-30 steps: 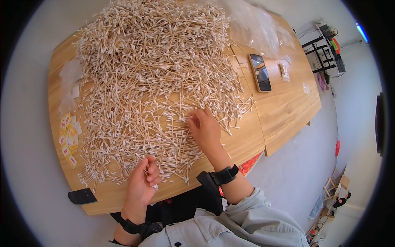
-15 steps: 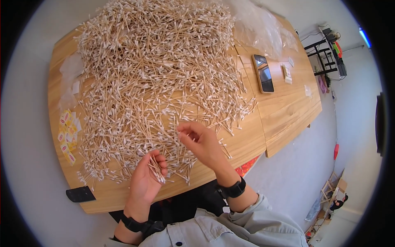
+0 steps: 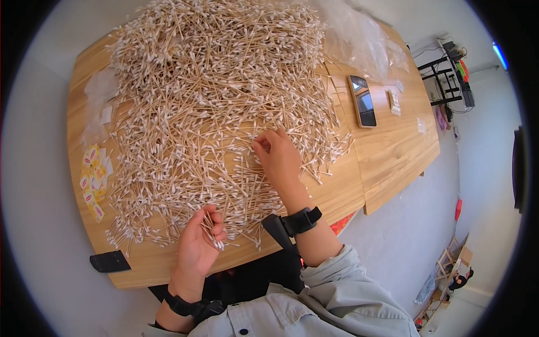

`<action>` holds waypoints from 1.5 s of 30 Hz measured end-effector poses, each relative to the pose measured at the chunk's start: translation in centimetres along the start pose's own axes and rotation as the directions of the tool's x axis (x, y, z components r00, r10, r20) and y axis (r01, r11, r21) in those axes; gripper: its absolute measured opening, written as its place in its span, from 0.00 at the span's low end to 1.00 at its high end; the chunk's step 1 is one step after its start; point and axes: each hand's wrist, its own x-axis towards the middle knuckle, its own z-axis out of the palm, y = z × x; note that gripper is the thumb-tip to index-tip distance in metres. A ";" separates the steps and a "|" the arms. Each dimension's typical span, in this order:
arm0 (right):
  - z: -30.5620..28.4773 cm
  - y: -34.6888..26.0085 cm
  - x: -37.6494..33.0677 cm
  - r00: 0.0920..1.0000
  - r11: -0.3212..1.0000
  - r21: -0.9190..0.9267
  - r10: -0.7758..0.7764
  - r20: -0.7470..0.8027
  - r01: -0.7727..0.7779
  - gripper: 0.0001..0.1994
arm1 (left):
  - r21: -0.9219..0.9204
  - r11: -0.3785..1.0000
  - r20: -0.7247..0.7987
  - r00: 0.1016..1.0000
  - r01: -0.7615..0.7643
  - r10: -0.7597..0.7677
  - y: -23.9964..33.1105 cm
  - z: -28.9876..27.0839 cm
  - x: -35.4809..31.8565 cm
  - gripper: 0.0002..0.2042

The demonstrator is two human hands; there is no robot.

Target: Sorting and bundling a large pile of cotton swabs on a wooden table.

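A great heap of cotton swabs point(image 3: 208, 84) with white tips and wooden sticks covers most of the wooden table point(image 3: 393, 154). In the curled fingers of my left hand point(image 3: 193, 253), palm turned up near the front edge, lies a small bundle of cotton swabs point(image 3: 211, 231). My right hand point(image 3: 281, 163) reaches farther out over the thinner part of the heap, thumb and forefinger pinched together at the loose swabs. What that pinch holds, if anything, is too small to make out.
Small yellow-and-white printed packets point(image 3: 94, 182) lie along the left edge, near a black flat piece point(image 3: 110, 262). Right of the heap are a phone point(image 3: 362, 101), a small clear pack of swabs point(image 3: 394, 103) and crumpled clear plastic bags point(image 3: 353, 36).
My right hand has moved away from my left, forward over the heap, and its fingertips have come down to the swabs. My left hand stays in place with its bundle.
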 end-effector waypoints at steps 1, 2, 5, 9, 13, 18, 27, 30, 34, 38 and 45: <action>0.2 0.0 0.2 1.000 0.999 0.042 -0.017 0.018 0.016 0.06 | 0.002 1.000 -0.012 1.000 0.000 0.000 0.1 0.0 -0.1 0.10; 0.3 0.2 0.2 0.999 0.996 0.083 -0.033 0.034 0.031 0.06 | 0.001 1.000 -0.015 1.000 -0.002 0.002 0.2 -0.3 -0.1 0.10; 0.0 1.1 0.1 0.981 0.919 0.345 0.183 0.057 -0.191 0.06 | -0.014 1.000 -0.003 1.000 -0.015 0.015 0.4 -0.5 0.1 0.10; -1.1 0.0 -1.2 0.961 0.821 0.503 0.266 0.078 -0.268 0.06 | -0.007 0.999 -0.021 0.999 -0.042 0.042 1.0 -0.7 0.0 0.09; -0.7 -0.7 -2.5 0.983 0.969 0.224 0.066 0.171 -0.105 0.06 | -0.028 0.999 -0.019 0.999 -0.044 0.043 1.2 -0.9 -0.2 0.09; 0.2 -1.9 -2.3 0.980 0.997 0.042 0.053 0.193 -0.062 0.07 | -0.038 0.999 -0.024 0.999 -0.039 0.039 1.4 -0.8 -0.7 0.09; -1.5 -1.3 -2.4 0.964 0.819 0.518 0.150 0.221 -0.246 0.05 | -0.034 0.999 -0.017 0.999 -0.035 0.034 1.2 -1.1 -0.7 0.11; -2.9 -4.3 -5.1 0.884 0.640 0.662 0.060 0.464 -0.391 0.06 | -0.030 0.999 -0.141 0.989 -0.041 0.037 1.0 0.2 -0.7 0.13; -2.1 -5.8 -7.2 0.913 0.821 0.521 -0.002 0.409 -0.231 0.06 | -0.069 0.998 -0.146 0.989 0.002 -0.012 0.5 0.3 -0.7 0.15; -0.7 -5.0 -6.8 0.955 0.982 0.187 -0.055 0.291 -0.001 0.07 | -0.109 0.993 0.023 0.999 0.045 -0.043 0.7 -1.8 -0.5 0.14; 0.5 -2.9 -6.9 0.943 0.899 0.407 0.018 0.332 -0.161 0.06 | -0.086 0.996 -0.027 1.000 0.010 -0.012 1.0 -1.6 -0.9 0.11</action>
